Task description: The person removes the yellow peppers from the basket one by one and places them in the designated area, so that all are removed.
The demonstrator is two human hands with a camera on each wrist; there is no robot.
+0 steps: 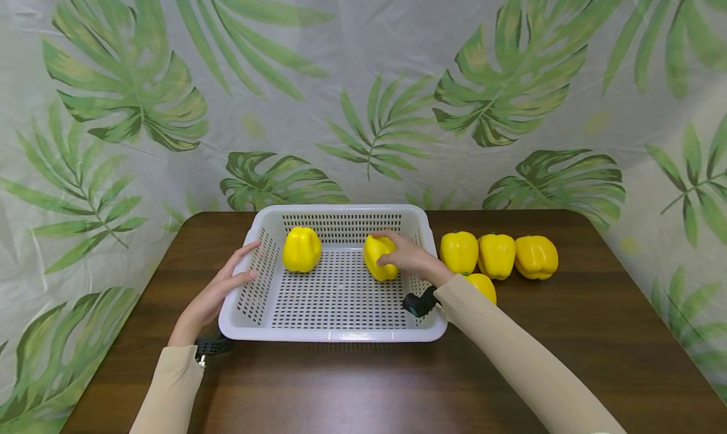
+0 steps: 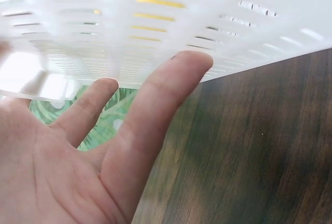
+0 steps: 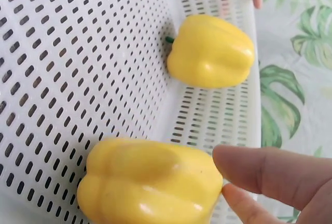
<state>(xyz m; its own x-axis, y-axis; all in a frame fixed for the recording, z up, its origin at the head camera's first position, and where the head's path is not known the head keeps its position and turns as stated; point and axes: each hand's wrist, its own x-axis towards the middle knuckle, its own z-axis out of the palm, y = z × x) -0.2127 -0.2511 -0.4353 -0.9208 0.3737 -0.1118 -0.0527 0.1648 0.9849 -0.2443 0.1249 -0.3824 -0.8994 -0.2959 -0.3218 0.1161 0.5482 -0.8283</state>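
A white plastic basket [image 1: 335, 335] with slotted walls stands on the table. My left hand [image 1: 212, 295] rests against its left rim, thumb and fingers straight and spread; in the left wrist view the thumb [image 2: 155, 99] touches the basket's side. Inside the basket, toward the right, my right hand [image 1: 410, 257] holds a yellow bell pepper [image 1: 376, 257] between thumb and fingers. The right wrist view shows the fingertips at one end of this bell pepper [image 3: 148, 182]. Another yellow bell pepper [image 1: 301, 250] sits in the basket's left part, its green stem visible in the right wrist view.
To the right of the basket, several more yellow bell peppers [image 1: 496, 256] stand on the dark wooden table [image 1: 568, 346]. One of these, a nearer bell pepper [image 1: 483, 286], is partly hidden by my right sleeve. A leaf-patterned cloth [image 1: 392, 137] hangs behind the table.
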